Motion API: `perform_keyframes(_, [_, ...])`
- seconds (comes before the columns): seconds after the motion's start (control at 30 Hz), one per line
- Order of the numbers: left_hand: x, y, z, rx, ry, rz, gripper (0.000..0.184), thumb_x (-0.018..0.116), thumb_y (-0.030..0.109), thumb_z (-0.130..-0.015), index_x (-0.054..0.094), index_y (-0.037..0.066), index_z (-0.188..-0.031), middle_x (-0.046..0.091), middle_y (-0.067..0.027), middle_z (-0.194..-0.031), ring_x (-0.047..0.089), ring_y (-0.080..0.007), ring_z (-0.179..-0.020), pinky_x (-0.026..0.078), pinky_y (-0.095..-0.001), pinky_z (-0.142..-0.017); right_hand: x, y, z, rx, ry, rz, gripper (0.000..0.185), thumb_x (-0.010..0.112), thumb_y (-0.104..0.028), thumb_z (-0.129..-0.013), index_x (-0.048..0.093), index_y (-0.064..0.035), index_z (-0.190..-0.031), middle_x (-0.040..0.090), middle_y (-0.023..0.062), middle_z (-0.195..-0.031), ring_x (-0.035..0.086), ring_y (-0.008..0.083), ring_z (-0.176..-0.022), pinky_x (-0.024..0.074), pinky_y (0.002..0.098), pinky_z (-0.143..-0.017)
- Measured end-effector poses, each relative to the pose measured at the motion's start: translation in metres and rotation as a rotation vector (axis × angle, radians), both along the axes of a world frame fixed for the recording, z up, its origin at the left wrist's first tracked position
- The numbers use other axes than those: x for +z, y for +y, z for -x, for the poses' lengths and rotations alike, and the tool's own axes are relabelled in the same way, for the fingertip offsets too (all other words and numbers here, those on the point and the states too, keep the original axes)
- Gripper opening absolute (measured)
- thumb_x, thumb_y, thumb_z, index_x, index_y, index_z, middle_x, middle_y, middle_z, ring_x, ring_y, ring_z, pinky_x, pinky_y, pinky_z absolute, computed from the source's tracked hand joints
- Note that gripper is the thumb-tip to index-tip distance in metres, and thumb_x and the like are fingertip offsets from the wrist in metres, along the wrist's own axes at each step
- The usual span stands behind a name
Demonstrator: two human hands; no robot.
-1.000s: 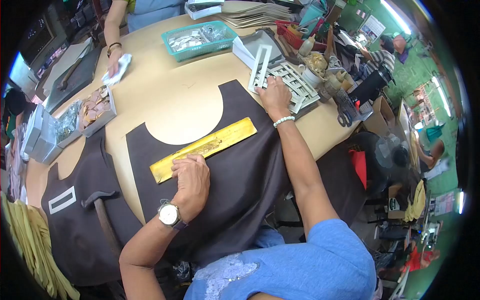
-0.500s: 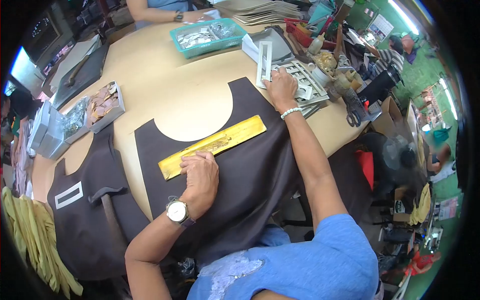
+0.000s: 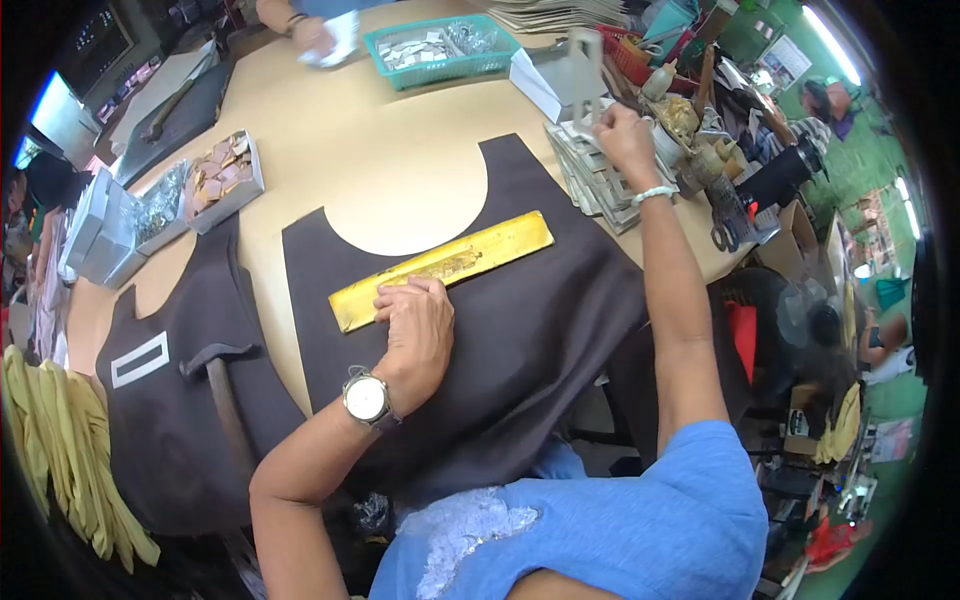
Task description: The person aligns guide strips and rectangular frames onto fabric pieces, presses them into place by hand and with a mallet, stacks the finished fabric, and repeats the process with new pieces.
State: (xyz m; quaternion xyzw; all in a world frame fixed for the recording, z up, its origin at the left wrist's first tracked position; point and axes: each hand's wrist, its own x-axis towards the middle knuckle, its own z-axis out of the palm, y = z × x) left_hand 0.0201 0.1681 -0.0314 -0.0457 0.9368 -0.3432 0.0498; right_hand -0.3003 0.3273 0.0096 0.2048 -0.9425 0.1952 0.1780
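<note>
A dark brown fabric panel (image 3: 500, 330) with a curved neckline cutout lies across the table in front of me. On it rests a worn yellow flat bar (image 3: 500, 245), slightly tilted. My left hand (image 3: 418, 322), a watch on its wrist, has its fingers curled and pressed on the bar's lower edge. At the back right, my right hand (image 3: 627, 147) is closed on a pale rectangular frame (image 3: 586, 75), held up on end and blurred. Below it sits a pile of similar pale frames (image 3: 583, 178).
A second dark panel (image 3: 190, 430) on the left carries a white frame (image 3: 140, 360) and a hammer (image 3: 228, 400). Boxes of small pieces (image 3: 222, 170), a teal basket (image 3: 440, 72) and scissors (image 3: 724, 235) stand around. Across the table, another person's hand (image 3: 315, 38) holds white cloth.
My right hand has moved right and lifted a pale frame off the pile. My left hand stays on the yellow bar. The other person's hand and white cloth have moved left.
</note>
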Motion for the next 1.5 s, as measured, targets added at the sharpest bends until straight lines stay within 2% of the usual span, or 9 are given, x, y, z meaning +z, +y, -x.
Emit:
perform_keyframes(0.2, [-0.002,0.001,0.002,0.043,0.025,-0.059,0.039,0.046,0.021,-0.086,0.052,-0.007,-0.112,0.063,-0.0318,-0.093,0.067,-0.0307,-0.072,0.053,-0.0344,-0.051,-0.007,0.021,0.021,0.016,-0.445,0.203,0.019,0.057,-0.015,-0.083,0.058,0.0011,-0.093,0.065,0.0101,-0.076,0.063,0.013,-0.064,0.0481,0.0223,-0.05])
perform_keyframes(0.33, [0.0,-0.001,-0.001,-0.015,0.012,-0.006,0.032,0.047,0.015,-0.086,0.052,-0.004,-0.11,0.063,-0.029,-0.09,0.065,-0.0259,-0.068,0.049,-0.0313,-0.046,0.004,0.023,0.006,0.047,-0.625,0.398,0.024,0.048,-0.019,-0.086,0.054,-0.0018,-0.101,0.066,0.0083,-0.085,0.064,0.0127,-0.064,0.0482,0.0243,-0.052])
perform_keyframes(0.57, [0.002,0.0,0.0,0.006,0.015,0.017,0.031,0.047,0.015,-0.086,0.053,-0.004,-0.11,0.063,-0.029,-0.09,0.065,-0.0239,-0.067,0.049,-0.0306,-0.046,0.009,0.032,0.013,0.021,-0.917,0.621,0.025,0.05,-0.022,-0.08,0.056,-0.0058,-0.098,0.066,0.0061,-0.087,0.063,0.0135,-0.071,0.0467,0.0301,-0.071])
perform_keyframes(0.77, [-0.001,0.001,0.001,0.023,0.024,0.0,0.032,0.045,0.015,-0.087,0.052,-0.005,-0.11,0.063,-0.0296,-0.091,0.066,-0.0263,-0.069,0.051,-0.0321,-0.048,-0.001,0.027,0.018,0.094,-0.531,0.344,0.021,0.058,-0.02,-0.074,0.062,-0.0027,-0.086,0.067,0.0064,-0.078,0.063,0.0139,-0.069,0.0499,0.0351,-0.067])
perform_keyframes(0.8, [-0.001,0.001,0.002,0.031,0.029,-0.008,0.032,0.045,0.015,-0.087,0.052,-0.006,-0.111,0.063,-0.0298,-0.091,0.066,-0.0268,-0.069,0.052,-0.0325,-0.049,-0.009,0.023,0.023,0.082,-0.462,0.443,0.021,0.061,-0.02,-0.072,0.065,-0.0013,-0.08,0.068,0.0101,-0.074,0.065,0.0196,-0.069,0.0511,0.0365,-0.068])
perform_keyframes(0.93, [-0.002,0.001,0.002,0.037,0.02,-0.035,0.032,0.045,0.015,-0.087,0.052,-0.006,-0.111,0.063,-0.0309,-0.092,0.067,-0.0292,-0.073,0.053,-0.0338,-0.049,-0.014,0.004,0.03,0.012,-0.117,0.137,0.019,0.064,-0.019,-0.07,0.066,-0.0028,-0.081,0.067,0.0174,-0.079,0.065,0.0329,-0.078,0.0503,0.0383,-0.074])
perform_keyframes(1.07, [-0.001,0.001,0.002,0.039,0.004,-0.059,0.037,0.045,0.016,-0.087,0.05,-0.008,-0.114,0.062,-0.0329,-0.095,0.067,-0.0336,-0.075,0.055,-0.037,-0.053,-0.012,-0.01,0.022,0.057,-0.005,0.02,0.017,0.062,-0.018,-0.073,0.067,-0.003,-0.079,0.067,0.0159,-0.078,0.065,0.0314,-0.079,0.0493,0.0395,-0.075])
perform_keyframes(1.37, [0.001,0.001,0.003,0.023,-0.001,-0.028,0.033,0.047,0.015,-0.087,0.051,-0.007,-0.112,0.062,-0.0333,-0.091,0.067,-0.0294,-0.07,0.052,-0.034,-0.048,-0.006,-0.023,0.001,0.033,-0.471,0.48,0.028,0.047,-0.009,-0.081,0.048,0.0086,-0.103,0.065,0.0205,-0.072,0.066,0.0231,-0.06,0.0529,0.0349,-0.055])
perform_keyframes(1.5, [0.001,0.002,0.003,0.041,0.001,-0.011,0.033,0.046,0.015,-0.087,0.051,-0.007,-0.111,0.062,-0.0331,-0.091,0.067,-0.0295,-0.07,0.052,-0.0335,-0.048,0.003,-0.008,0.017,0.019,-0.934,0.735,0.026,0.044,-0.014,-0.085,0.045,0.0053,-0.102,0.063,0.0228,-0.099,0.066,0.0292,-0.082,0.0537,0.0396,-0.071])
